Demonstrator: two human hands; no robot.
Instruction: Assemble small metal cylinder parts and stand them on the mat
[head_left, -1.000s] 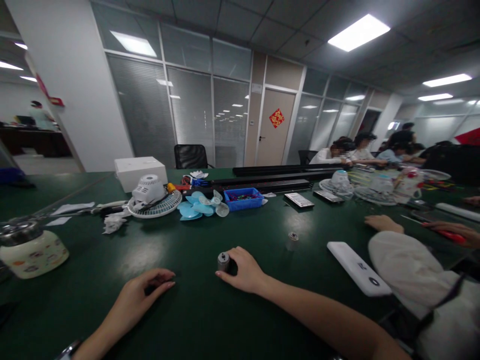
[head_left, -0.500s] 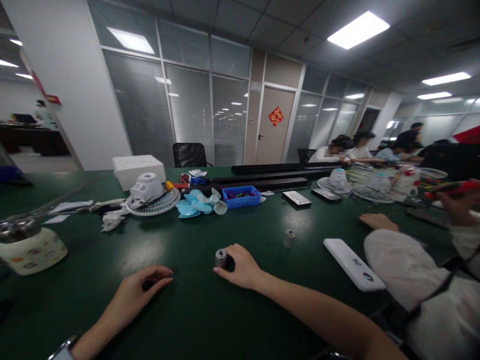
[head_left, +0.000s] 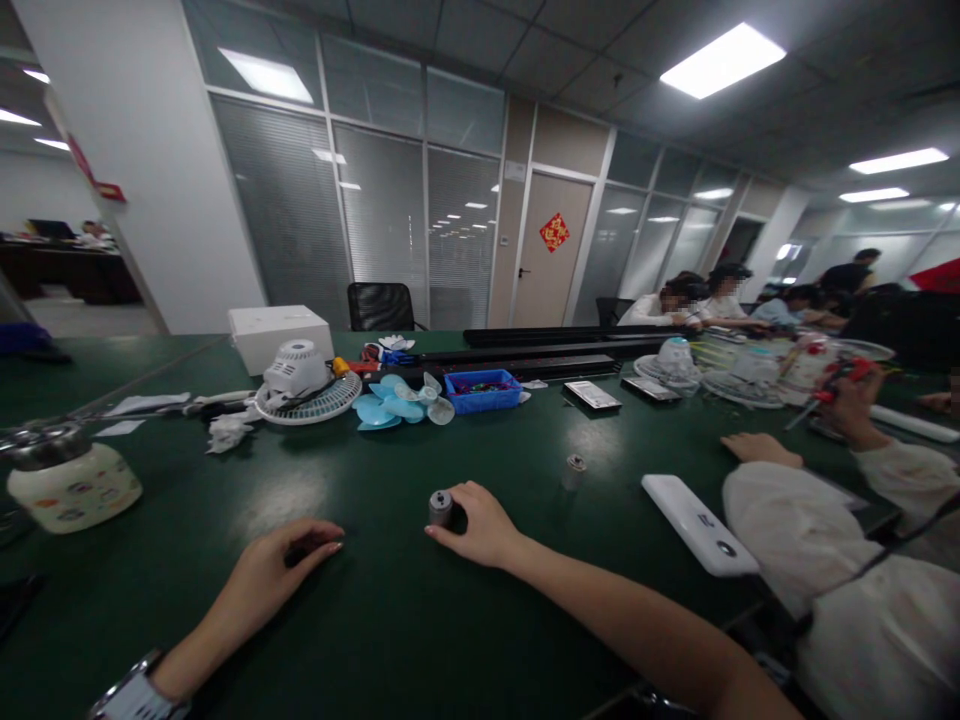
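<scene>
My right hand (head_left: 480, 525) rests on the green table (head_left: 375, 640), its fingers curled around a small grey metal cylinder (head_left: 439, 507) that stands upright. My left hand (head_left: 279, 570) lies on the table to the left, fingers loosely curled over a small dark thing that I cannot make out. A second small cylinder (head_left: 574, 471) stands alone further right and beyond my right hand.
A white flat device (head_left: 690, 525) lies at the right, beside a neighbour in white sleeves (head_left: 795, 520) who holds a red tool (head_left: 836, 385). Further back are a white fan base (head_left: 307, 385), blue fan blades (head_left: 401, 400), a blue tray (head_left: 484, 390) and a white box (head_left: 281, 335). A cream pot (head_left: 71, 480) stands at the left.
My hands have stayed where they were. The neighbour's far hand with the red tool has risen off the table and moved back.
</scene>
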